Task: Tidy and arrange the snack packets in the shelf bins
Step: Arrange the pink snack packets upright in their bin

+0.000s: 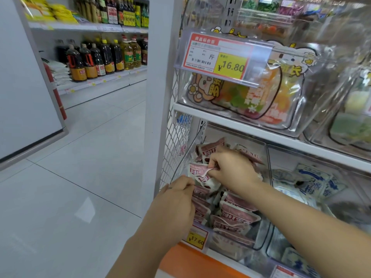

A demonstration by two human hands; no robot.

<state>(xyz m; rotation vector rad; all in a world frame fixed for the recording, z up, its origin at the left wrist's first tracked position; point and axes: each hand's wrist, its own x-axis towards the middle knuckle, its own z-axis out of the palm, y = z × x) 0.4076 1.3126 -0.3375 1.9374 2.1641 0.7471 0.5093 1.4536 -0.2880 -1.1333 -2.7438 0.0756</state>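
A clear shelf bin (263, 235) on the lower shelf holds several pink-and-white snack packets (236, 215). My right hand (230, 169) reaches into the bin from the right and pinches one pink packet (197, 170) at the top of the pile. My left hand (176, 205) is at the bin's left front corner, fingers curled around the edges of packets standing along the left wall. Packets under both hands are partly hidden.
A neighbouring bin (309, 185) to the right holds blue-and-white packets. Above, a clear bin (241, 97) of colourful bags carries a 16.80 price tag (218, 56). A white mesh side panel (174, 149) bounds the shelf's left. Bottles (100, 57) line the far aisle shelves.
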